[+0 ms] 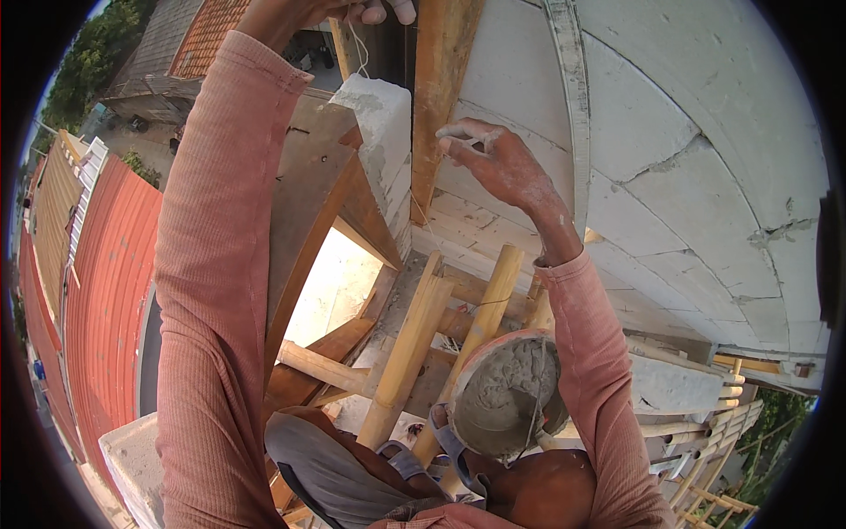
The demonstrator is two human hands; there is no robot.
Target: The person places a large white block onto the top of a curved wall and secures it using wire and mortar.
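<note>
At the top edge, my left hand [379,11] is partly cut off, its visible fingers curled. A thin white string [359,48] hangs from them beside a wooden post. My right hand [500,161] is raised in front of the pale block wall [652,132], thumb and forefinger brought together in a pinch. Whatever lies between those fingertips is too small to make out. Grey dust coats this hand. Just left of it stands an upright wooden board [438,84]. Below my right forearm sits a bucket [492,346] of wet grey mortar [502,397] with a wire handle.
Bamboo poles [405,353] form scaffolding around my legs and sandalled feet. A wooden formwork frame [304,256] and a white block column [385,115] stand at the left. A long metal strip [568,79] runs along the wall. Red metal roofing [110,309] lies far below.
</note>
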